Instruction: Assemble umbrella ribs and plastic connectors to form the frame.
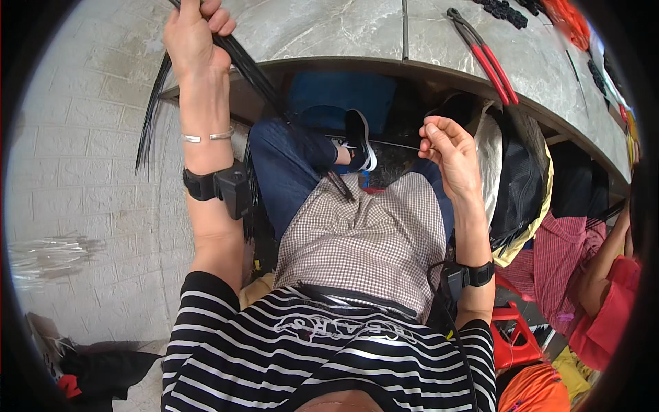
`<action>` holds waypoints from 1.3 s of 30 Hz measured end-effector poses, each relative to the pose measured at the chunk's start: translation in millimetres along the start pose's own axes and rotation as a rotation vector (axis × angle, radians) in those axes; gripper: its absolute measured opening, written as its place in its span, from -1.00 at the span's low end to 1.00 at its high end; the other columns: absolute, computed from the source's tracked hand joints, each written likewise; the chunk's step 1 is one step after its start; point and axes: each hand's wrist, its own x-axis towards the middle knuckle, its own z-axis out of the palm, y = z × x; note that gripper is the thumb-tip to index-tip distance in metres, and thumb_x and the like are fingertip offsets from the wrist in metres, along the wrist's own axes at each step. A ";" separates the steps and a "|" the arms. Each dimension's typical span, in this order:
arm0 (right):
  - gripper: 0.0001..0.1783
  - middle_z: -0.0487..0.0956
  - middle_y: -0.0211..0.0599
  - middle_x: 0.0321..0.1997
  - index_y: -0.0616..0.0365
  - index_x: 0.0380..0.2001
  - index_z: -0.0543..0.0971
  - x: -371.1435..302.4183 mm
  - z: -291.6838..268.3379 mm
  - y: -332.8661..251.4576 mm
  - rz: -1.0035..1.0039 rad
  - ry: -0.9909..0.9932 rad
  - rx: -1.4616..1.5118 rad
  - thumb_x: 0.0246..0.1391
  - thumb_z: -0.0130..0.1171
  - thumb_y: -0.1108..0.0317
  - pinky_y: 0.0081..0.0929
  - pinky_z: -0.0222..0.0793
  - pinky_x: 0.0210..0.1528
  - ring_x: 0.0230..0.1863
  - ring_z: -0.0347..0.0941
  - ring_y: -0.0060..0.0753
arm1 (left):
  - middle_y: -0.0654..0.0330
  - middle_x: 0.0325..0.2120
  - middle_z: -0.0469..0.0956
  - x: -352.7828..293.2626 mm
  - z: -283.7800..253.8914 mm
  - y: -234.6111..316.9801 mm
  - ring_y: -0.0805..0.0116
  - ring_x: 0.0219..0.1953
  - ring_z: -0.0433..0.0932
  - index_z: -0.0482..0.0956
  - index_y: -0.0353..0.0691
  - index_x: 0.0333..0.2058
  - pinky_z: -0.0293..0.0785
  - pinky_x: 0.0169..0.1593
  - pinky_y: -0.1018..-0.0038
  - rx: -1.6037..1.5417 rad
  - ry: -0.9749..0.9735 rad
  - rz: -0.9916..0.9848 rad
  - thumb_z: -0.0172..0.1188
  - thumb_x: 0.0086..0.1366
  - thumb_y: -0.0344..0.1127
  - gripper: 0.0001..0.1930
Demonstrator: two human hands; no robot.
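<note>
My left hand [195,41] is raised at the upper left, closed around a bundle of long, thin black strands [255,77]. Some strands hang down beside the wall; others slope towards my lap, where their dark ends lie over a checked apron [364,240]. I cannot tell what the strands are made of. My right hand [449,151] is held above my right knee, thumb and fingertips pinched together. Whatever sits between those fingertips, if anything, is too small to make out. A pair of red-handled cutters [484,62] lies on the table beyond it.
The grey stone-patterned table [329,31] curves across the far side, with dark knotted pieces [501,12] at its right. Below its edge stands an open bag [518,178]. A white brick-patterned wall [89,151] is at left. Another person's arm [607,268] and a red stool [515,336] are at right.
</note>
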 end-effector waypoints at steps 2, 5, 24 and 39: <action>-0.77 0.55 -0.34 -0.33 0.31 -0.17 0.51 -2.3 4.0 -6.0 -0.024 0.000 -0.012 0.16 0.11 0.39 -0.65 0.43 -0.35 -0.44 0.43 -0.67 | 0.25 -0.44 0.41 3.0 12.1 0.9 0.48 -0.48 0.38 0.18 -0.32 0.06 0.38 -0.37 0.62 -0.058 0.005 0.080 0.14 0.32 -0.11 -0.48; -0.78 0.53 -0.35 -0.33 0.30 -0.17 0.51 -6.0 17.0 -31.1 -0.141 -0.002 -0.045 0.15 0.12 0.41 -0.67 0.39 -0.40 -0.45 0.41 -0.68 | 0.41 -0.68 0.16 22.7 109.3 -3.7 0.61 -0.71 0.06 0.36 -0.32 -0.14 -0.01 -0.63 0.63 0.296 0.585 0.039 -0.13 0.34 0.23 -0.40; -0.71 0.56 -0.37 -0.30 0.35 -0.19 0.48 -13.2 106.4 -100.5 -0.303 -0.205 -0.135 0.03 0.28 0.49 -0.76 0.38 -0.40 -0.36 0.48 -0.73 | 0.45 -0.63 0.41 -50.9 161.4 -65.2 0.71 -0.54 0.38 0.33 -0.50 0.10 0.34 -0.45 0.74 0.328 0.340 -0.136 -0.27 0.10 0.56 0.07; -0.65 0.52 -0.08 -0.13 0.25 -0.20 0.54 23.1 67.3 -101.6 -0.838 -0.075 -1.122 -0.06 0.32 0.31 -0.34 0.44 -0.14 -0.13 0.50 -0.07 | 0.46 -0.73 0.26 -53.2 137.1 -75.9 0.74 -0.72 0.14 0.33 -0.48 0.03 -0.01 -0.66 0.75 -0.013 0.193 -0.383 -0.14 0.08 0.50 -0.01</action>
